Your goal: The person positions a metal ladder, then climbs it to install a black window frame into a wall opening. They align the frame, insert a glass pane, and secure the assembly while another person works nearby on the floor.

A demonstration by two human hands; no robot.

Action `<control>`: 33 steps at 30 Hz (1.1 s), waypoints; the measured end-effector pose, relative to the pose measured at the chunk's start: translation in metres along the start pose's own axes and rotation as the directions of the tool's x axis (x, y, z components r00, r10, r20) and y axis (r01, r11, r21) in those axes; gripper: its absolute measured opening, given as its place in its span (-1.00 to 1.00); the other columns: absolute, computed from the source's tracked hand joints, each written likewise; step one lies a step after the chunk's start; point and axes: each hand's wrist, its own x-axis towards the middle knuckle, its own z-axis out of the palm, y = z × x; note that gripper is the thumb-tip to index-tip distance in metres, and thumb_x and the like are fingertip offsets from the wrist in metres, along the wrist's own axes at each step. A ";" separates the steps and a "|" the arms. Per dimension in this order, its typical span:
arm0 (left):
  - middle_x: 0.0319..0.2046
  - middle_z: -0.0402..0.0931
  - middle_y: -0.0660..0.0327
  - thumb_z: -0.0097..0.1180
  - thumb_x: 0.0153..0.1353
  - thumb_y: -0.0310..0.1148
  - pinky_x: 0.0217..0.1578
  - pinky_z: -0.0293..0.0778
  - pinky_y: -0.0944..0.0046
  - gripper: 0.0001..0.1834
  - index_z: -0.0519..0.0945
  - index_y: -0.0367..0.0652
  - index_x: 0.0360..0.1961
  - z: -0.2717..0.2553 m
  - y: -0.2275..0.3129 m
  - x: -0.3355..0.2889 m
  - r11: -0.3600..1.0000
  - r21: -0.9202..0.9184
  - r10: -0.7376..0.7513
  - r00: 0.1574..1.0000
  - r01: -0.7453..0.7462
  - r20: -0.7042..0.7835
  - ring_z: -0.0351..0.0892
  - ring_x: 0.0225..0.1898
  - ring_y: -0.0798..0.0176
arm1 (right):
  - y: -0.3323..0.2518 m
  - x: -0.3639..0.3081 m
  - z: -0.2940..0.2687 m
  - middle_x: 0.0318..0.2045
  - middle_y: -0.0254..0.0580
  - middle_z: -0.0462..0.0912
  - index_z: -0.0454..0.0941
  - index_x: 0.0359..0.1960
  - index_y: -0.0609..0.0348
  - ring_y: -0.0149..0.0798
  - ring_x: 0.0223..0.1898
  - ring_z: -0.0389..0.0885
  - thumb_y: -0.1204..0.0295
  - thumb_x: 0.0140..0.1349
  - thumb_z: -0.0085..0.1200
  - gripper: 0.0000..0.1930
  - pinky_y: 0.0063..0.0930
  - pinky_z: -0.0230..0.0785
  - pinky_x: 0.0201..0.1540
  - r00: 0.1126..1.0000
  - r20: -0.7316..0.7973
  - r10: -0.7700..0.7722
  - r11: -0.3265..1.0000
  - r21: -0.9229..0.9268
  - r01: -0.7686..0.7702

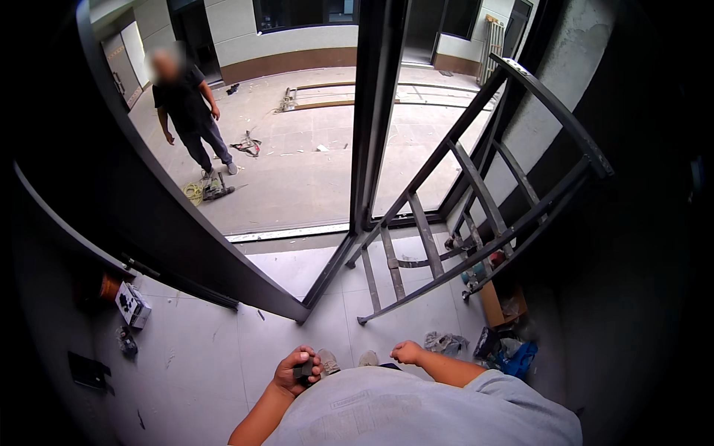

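Low in the middle, my left hand (297, 367) is closed around a small dark block-like object (303, 372); its exact kind does not show. My right hand (405, 352) hangs in front of my body with its fingers curled, and whatever may be inside is hidden. Ahead of my shoes stands a dark-framed door (223, 253), swung inward at an angle. To the right, a grey metal stepladder (428, 238) leans or stands by the doorway, within a short distance of my right hand but not touched by it.
Outside, a person (190, 111) stands beside a power tool (216, 186) with a yellow cord (193, 192). Long frames (327, 97) lie on the paving. Indoors, a white box (132, 305) is at left; a cardboard box (498, 305), plastic wrap (446, 343) and blue bag (520, 360) are at right.
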 end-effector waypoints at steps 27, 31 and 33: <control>-0.37 0.56 0.10 0.09 0.20 -0.39 -0.47 0.46 0.23 -0.91 0.54 -0.15 -0.30 0.009 -0.029 -0.017 0.985 0.023 0.169 0.986 -0.169 -0.003 0.58 -0.40 0.19 | 0.134 0.103 -0.049 -0.40 -0.06 0.62 0.55 -0.19 0.13 -0.07 -0.41 0.65 0.27 0.24 0.08 -0.78 -0.14 0.44 -0.51 0.933 0.120 0.340 0.872 0.331 -0.360; -0.36 0.55 0.10 0.06 0.21 -0.40 -0.48 0.43 0.25 -0.90 0.53 -0.15 -0.27 -0.002 -0.021 -0.033 0.971 -0.001 0.239 0.971 -0.239 -0.006 0.57 -0.40 0.19 | 0.077 0.041 -0.041 -0.60 -0.13 0.52 0.53 -0.28 0.18 -0.14 -0.73 0.44 0.31 0.24 0.12 -0.80 -0.24 0.19 -0.74 0.997 0.072 0.030 0.977 -0.212 -0.014; -0.33 0.54 0.08 0.03 0.22 -0.40 -0.47 0.40 0.26 -0.88 0.54 -0.16 -0.24 -0.012 -0.015 -0.041 0.967 -0.026 0.253 0.967 -0.252 0.021 0.55 -0.38 0.18 | 0.029 0.012 -0.042 -0.57 -0.11 0.53 0.52 -0.27 0.17 -0.10 -0.70 0.46 0.30 0.25 0.08 -0.81 -0.20 0.23 -0.71 0.997 0.033 0.071 0.967 -0.248 -0.061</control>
